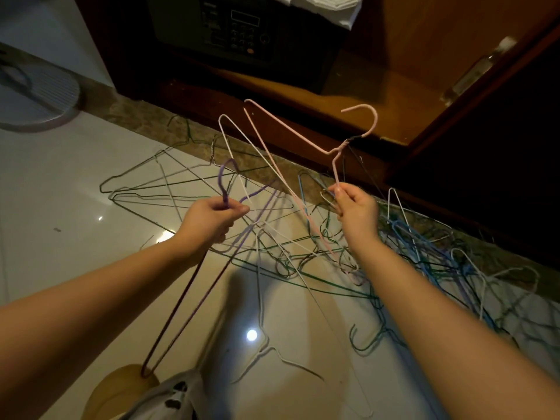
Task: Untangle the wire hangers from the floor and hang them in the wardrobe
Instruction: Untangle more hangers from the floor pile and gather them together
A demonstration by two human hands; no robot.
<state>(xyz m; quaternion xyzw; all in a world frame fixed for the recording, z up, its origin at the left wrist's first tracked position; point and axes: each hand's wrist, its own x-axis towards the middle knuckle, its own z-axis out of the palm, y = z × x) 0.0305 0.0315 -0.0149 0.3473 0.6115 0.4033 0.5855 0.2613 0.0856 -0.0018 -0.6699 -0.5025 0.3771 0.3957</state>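
My left hand [212, 218] grips a purple wire hanger [222, 180] just below its hook, and the hanger's long body slants down toward me. A white hanger [235, 140] crosses between the hands. My right hand [354, 204] pinches the lower wire of a pink hanger [303, 136], lifted off the floor with its hook up at the right. Below both hands, a tangle of green, blue and white wire hangers [403, 247] lies on the glossy tiled floor [60, 207]. The wardrobe [363, 86] stands open ahead.
A dark safe with a keypad [239, 28] sits on the wardrobe's bottom shelf, folded white cloth above it. The wardrobe door [500, 86] stands open at right. A round ribbed pink object [39, 95] lies at the left. Bare tiles stretch to the left of the pile.
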